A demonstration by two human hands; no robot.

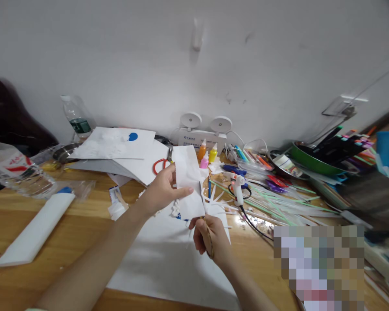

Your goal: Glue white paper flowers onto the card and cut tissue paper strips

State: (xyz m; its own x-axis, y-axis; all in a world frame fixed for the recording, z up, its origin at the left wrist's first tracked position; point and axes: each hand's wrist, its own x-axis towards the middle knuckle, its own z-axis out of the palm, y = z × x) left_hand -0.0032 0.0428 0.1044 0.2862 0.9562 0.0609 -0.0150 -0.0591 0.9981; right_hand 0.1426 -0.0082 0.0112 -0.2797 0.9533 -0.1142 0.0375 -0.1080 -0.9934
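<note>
My left hand (164, 190) is closed on a strip of white paper (188, 172), thumb in front and fingers behind, holding it upright above the table. My right hand (210, 235) grips a pair of scissors (202, 198) by gold-coloured handles. The blades point up along the paper's right edge; whether they are parted I cannot make out. Below both hands lies a large white sheet (168, 268). Narrow cut paper strips (215, 207) fan out just right of the scissors. Behind my left hand rest scissors with red handles (160, 166).
A glue gun (238, 190) stands at right with its cable trailing forward. Small paint bottles (204, 160) stand at the back. Rolled white paper (37, 229) and a large water bottle (16, 168) are on the left. A green pan (317, 160) holds markers at right.
</note>
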